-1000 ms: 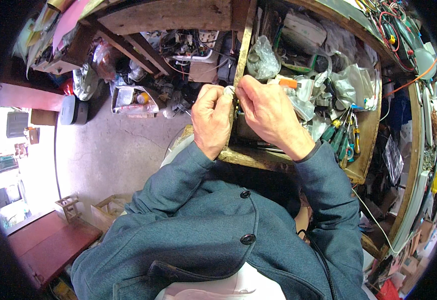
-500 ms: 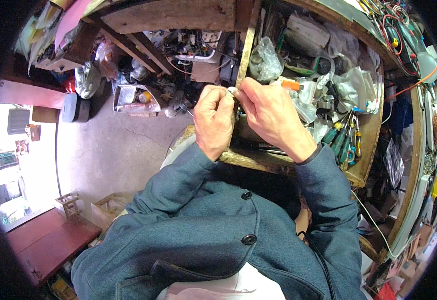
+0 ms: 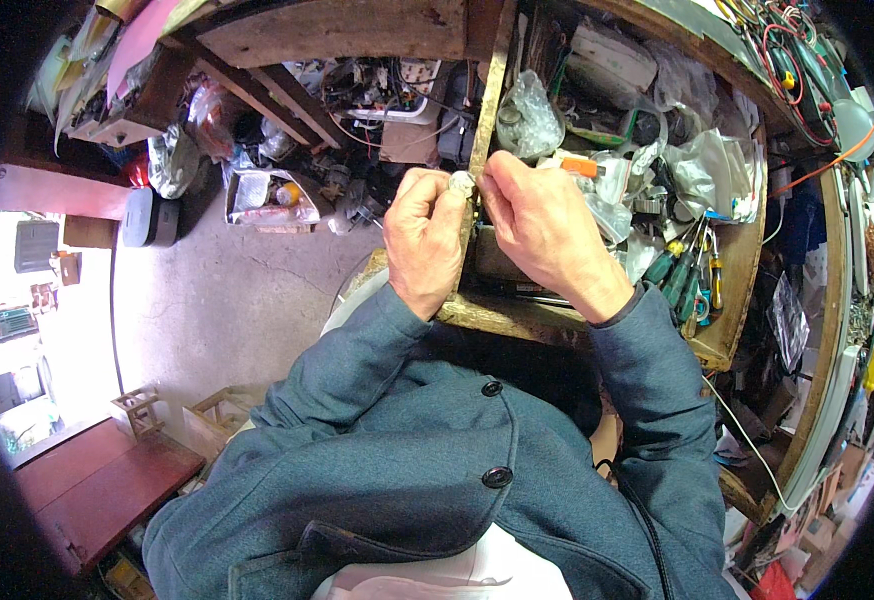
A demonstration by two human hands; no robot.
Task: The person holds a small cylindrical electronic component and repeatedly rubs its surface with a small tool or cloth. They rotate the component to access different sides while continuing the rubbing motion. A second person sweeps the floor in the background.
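Grey concrete makes up the floor (image 3: 257,290) to your left, and beside it a worn wooden drawer (image 3: 517,320) stands open in front of you, crowded on its far and right sides. Your right hand (image 3: 554,232) is over the drawer, its fingers drawn together; whether they grip anything, you cannot tell. Your left hand (image 3: 424,242) is by the drawer's left wall. Green-handled screwdrivers (image 3: 663,266) lie in the right part, a clear plastic bundle (image 3: 530,118) farther off. Smallest is the pale piece (image 3: 461,184), pinched between your left thumb and fingers, just beside the right fingertips.
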